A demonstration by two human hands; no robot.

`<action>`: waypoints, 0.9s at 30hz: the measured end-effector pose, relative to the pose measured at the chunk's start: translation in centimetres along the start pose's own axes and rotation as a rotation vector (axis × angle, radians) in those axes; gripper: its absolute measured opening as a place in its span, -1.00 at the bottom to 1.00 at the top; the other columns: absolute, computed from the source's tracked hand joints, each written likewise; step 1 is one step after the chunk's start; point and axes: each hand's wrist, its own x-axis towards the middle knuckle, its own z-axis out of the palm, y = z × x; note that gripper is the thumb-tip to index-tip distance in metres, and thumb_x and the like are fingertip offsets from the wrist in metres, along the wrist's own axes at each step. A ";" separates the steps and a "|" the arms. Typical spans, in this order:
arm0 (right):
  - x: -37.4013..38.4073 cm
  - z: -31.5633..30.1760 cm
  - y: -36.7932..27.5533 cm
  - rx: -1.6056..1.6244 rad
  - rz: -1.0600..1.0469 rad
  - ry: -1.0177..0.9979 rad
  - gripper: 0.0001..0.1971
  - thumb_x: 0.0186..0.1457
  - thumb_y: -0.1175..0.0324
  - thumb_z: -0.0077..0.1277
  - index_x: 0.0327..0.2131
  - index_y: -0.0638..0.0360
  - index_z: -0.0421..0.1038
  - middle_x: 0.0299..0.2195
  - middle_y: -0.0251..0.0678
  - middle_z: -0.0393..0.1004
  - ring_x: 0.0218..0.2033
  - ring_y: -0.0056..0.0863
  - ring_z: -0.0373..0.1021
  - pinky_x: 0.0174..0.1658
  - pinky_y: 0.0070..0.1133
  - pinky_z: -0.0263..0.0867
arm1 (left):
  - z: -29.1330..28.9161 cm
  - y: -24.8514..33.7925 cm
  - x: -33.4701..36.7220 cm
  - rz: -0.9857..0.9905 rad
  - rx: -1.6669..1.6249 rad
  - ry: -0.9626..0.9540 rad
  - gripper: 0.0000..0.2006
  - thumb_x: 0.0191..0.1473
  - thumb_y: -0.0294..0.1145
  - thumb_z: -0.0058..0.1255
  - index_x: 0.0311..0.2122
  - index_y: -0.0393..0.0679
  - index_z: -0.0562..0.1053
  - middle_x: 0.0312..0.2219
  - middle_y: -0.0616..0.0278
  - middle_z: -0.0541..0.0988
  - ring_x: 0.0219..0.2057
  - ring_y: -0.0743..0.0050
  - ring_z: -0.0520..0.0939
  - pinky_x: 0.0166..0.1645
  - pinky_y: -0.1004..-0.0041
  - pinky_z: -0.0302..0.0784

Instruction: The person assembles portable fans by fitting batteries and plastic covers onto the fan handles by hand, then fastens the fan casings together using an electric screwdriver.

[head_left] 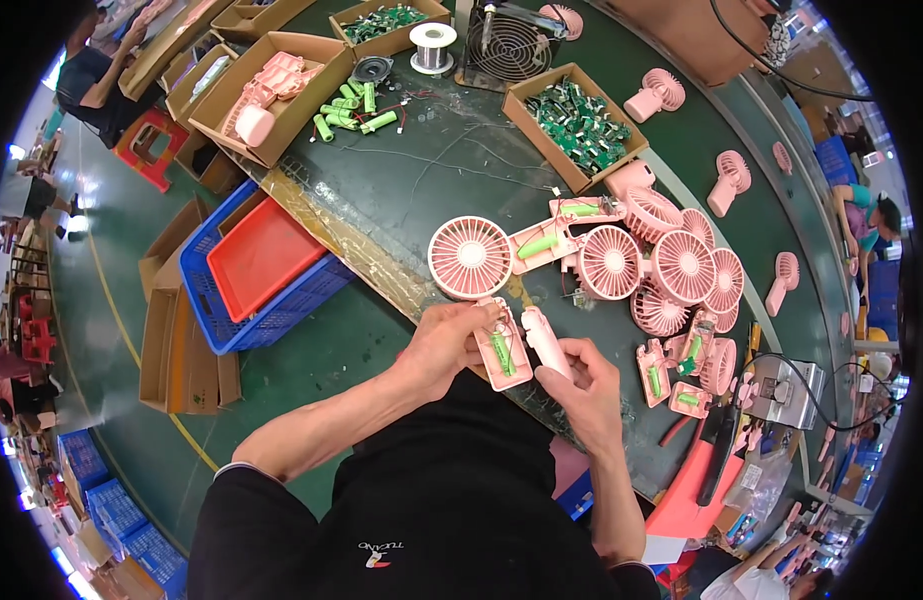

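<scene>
My left hand (445, 345) grips a pink handheld fan (470, 258) by its opened handle, fingers closed at the handle's upper edge. A green battery cell (502, 354) and thin wires lie inside that handle half. In my right hand (587, 385) is a loose pink handle cover (545, 344), held upright between thumb and fingers just right of the opened handle, apart from it. Beyond my hands lies a cluster of pink fans (683, 266), several with opened handles showing green cells.
A carton of green circuit boards (578, 125) stands at the far right of the bench. Loose green batteries (353, 110), a solder spool (432, 48) and a carton of pink parts (271, 95) sit farther back. Finished-looking fans (729, 183) lie on the belt. A blue crate (271, 290) stands left.
</scene>
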 end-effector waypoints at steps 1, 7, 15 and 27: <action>0.1 0.1 0.0 -0.059 -0.022 0.033 -0.69 -0.05 0.51 0.21 -0.19 0.36 0.41 -0.31 -0.44 0.36 -0.29 -0.69 0.33 -0.20 -0.69 0.27 | 0.1 0.0 0.2 -0.001 -0.002 -0.002 -0.73 0.18 -0.30 -0.01 -0.18 -0.34 0.48 -0.32 0.12 0.60 -0.28 0.37 0.64 -0.09 0.34 0.56; 0.4 1.0 -0.4 -0.537 -0.341 0.185 -0.65 -0.12 0.46 0.25 -0.21 0.33 0.43 -0.39 -0.31 0.34 -0.40 -0.51 0.34 -0.32 -0.60 0.28 | 0.4 -0.1 0.7 0.032 -0.079 0.005 -0.67 0.21 -0.22 -0.05 -0.14 -0.35 0.42 -0.23 0.08 0.56 -0.21 0.35 0.62 -0.07 0.28 0.55; 1.2 3.5 -1.2 -0.858 -0.629 0.287 -0.59 -0.22 0.39 0.31 -0.23 0.26 0.44 -0.38 -0.20 0.33 -0.38 -0.23 0.36 -0.35 -0.42 0.33 | 0.7 -0.4 0.8 -0.005 -0.179 -0.032 -0.47 0.23 0.07 -0.14 -0.01 -0.27 0.36 -0.13 0.04 0.53 -0.11 0.28 0.57 0.03 0.30 0.44; 1.9 4.0 -2.1 -1.039 -0.616 0.320 -0.68 -0.20 0.33 0.26 -0.36 0.25 0.42 -0.45 -0.23 0.27 -0.40 -0.24 0.35 -0.47 -0.36 0.31 | 1.0 -0.4 1.3 0.030 -0.200 -0.051 -0.55 0.28 -0.02 -0.19 -0.06 -0.27 0.40 -0.17 0.11 0.55 -0.14 0.34 0.60 -0.03 0.32 0.49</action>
